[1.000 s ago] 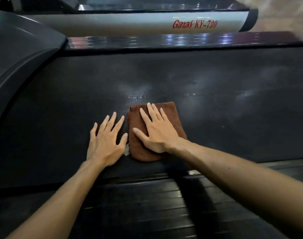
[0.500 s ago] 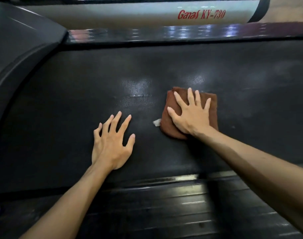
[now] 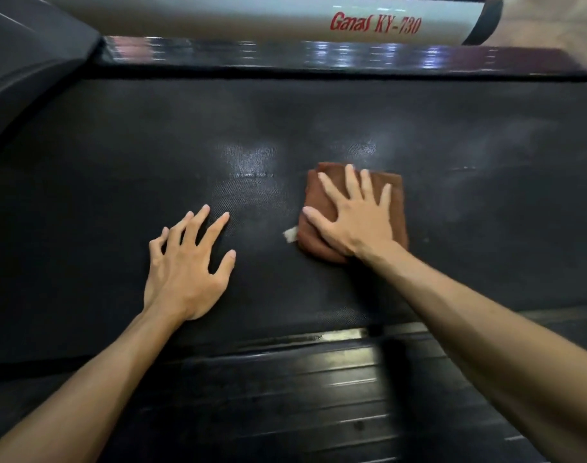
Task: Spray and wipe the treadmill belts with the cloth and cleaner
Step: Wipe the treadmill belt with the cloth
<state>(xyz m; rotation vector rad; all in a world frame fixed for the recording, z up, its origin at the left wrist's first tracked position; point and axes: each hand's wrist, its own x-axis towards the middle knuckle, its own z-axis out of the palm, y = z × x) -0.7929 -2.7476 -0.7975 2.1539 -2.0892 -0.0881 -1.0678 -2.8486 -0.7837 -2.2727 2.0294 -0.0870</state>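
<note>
The person is in the wiping step. The right hand (image 3: 355, 222) lies flat on a folded brown cloth (image 3: 390, 208), fingers spread out and straight, pressing it down on the wide black textured treadmill belt (image 3: 118, 182). The cloth sits near the middle of the belt, a bit to the right. A small white tag (image 3: 289, 234) pokes out from the cloth's left edge.

The left hand (image 3: 185, 265) rests on the bare belt, well apart from the cloth. Its fingers are spread, a little bent, and hold nothing. It looks like it is propping the person up.

A shiny wet patch (image 3: 248, 155) shows on the belt just left of the cloth and a little farther away. No cleaner bottle can be seen.

Beyond the belt lies a glossy dark side rail (image 3: 318, 56), then a white bar with red letters (image 3: 375, 23).

The next move is likely to slide the cloth over the wet patch, pressing down evenly so the cloth stays folded and flat.
</note>
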